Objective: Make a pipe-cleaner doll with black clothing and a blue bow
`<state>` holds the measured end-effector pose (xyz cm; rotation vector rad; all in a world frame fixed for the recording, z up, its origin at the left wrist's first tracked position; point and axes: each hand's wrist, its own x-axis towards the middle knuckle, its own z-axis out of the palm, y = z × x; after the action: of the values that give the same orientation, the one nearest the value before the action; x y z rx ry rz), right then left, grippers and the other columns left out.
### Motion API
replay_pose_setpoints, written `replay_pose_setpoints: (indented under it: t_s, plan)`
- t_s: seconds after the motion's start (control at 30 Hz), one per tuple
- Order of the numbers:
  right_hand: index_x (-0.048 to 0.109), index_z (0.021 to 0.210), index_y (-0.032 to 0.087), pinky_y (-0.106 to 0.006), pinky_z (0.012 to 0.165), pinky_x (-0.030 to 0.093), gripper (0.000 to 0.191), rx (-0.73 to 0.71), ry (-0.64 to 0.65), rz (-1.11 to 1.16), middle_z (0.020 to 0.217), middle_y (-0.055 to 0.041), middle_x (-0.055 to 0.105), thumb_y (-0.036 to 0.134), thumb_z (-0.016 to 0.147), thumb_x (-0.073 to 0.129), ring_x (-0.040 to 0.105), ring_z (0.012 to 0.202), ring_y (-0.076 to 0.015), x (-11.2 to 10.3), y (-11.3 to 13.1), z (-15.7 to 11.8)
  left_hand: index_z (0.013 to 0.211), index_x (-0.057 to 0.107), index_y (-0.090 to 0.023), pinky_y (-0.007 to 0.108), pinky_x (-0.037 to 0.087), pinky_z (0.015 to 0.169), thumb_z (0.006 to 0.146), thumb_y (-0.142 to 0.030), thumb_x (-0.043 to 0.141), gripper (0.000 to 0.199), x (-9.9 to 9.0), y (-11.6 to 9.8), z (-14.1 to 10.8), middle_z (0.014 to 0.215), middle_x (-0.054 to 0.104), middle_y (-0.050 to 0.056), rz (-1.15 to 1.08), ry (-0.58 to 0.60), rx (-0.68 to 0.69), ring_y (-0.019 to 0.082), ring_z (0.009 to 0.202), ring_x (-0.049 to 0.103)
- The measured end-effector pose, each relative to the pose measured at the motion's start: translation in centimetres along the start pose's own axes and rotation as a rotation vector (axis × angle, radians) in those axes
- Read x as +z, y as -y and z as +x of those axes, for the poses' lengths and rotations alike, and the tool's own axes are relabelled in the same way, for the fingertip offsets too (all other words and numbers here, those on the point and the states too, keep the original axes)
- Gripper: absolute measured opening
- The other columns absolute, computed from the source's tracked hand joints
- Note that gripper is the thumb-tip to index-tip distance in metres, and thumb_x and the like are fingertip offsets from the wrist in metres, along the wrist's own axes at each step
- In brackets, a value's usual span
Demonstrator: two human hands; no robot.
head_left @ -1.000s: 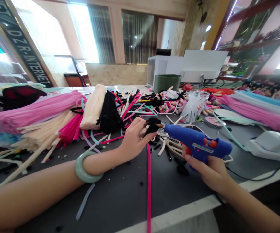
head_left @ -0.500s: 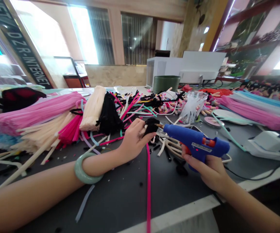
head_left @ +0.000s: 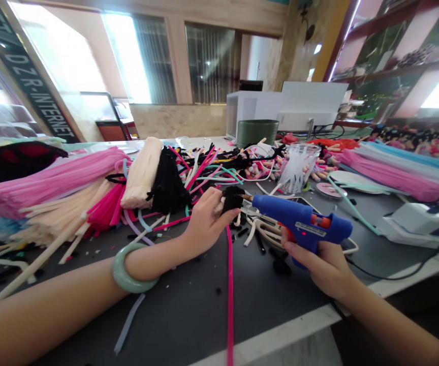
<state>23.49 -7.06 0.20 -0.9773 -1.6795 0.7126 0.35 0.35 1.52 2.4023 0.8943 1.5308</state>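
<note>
My left hand (head_left: pixel 207 219), with a pale green bangle (head_left: pixel 117 269) on its wrist, is closed around a small black and cream fuzzy piece (head_left: pixel 231 199); the fingers hide part of it. In my right hand (head_left: pixel 328 267) is a blue hot glue gun (head_left: pixel 299 216), held by its handle with a finger at the orange trigger. The gun's nozzle points left and meets the black fuzzy surface, or nearly so. A bright pink pipe cleaner (head_left: pixel 230 295) runs from beneath the left hand toward the table's front edge.
Bundles of pink (head_left: pixel 52 175), cream (head_left: pixel 142 173) and black (head_left: pixel 169 180) pipe cleaners lie to the left. A clear cup of glue sticks (head_left: pixel 299 170) and a green pot (head_left: pixel 256 133) stand behind. A white power strip (head_left: pixel 413 226) sits right. Cut scraps dot the grey table (head_left: pixel 189 315).
The whole view has shifted slightly, so everything sits a little further left. Both hands keep their grips, and the glue gun's nozzle stays at the black piece.
</note>
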Motion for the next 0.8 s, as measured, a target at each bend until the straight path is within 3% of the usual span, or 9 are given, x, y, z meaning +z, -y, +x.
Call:
replay_pose_setpoints:
  t_s: [0.4,0.8]
  plan:
    - [0.063,0.078,0.02,-0.025,0.058,0.048,0.016,-0.016,-0.015,-0.035,0.07,-0.0016,0.061,0.036,0.082,0.062,0.057,0.062,-0.0156,0.04,0.06,-0.02,0.08,0.053,-0.017,0.027,0.037,0.065,0.087,-0.031,0.058,0.017,0.03,0.08,-0.09,0.072,0.04,-0.001,-0.021,0.009,-0.013,0.014,0.07,0.042]
    - [0.06,0.083,0.021,-0.022,0.057,0.049,0.002,-0.117,0.021,-0.062,0.069,0.0013,0.061,0.023,0.082,0.061,0.058,0.059,-0.0134,0.0,-0.16,-0.24,0.083,0.055,-0.017,0.027,0.038,0.065,0.087,-0.032,0.059,0.015,-0.02,-0.01,-0.1,0.074,0.042,0.0,-0.007,0.018,-0.006,0.014,0.072,0.043]
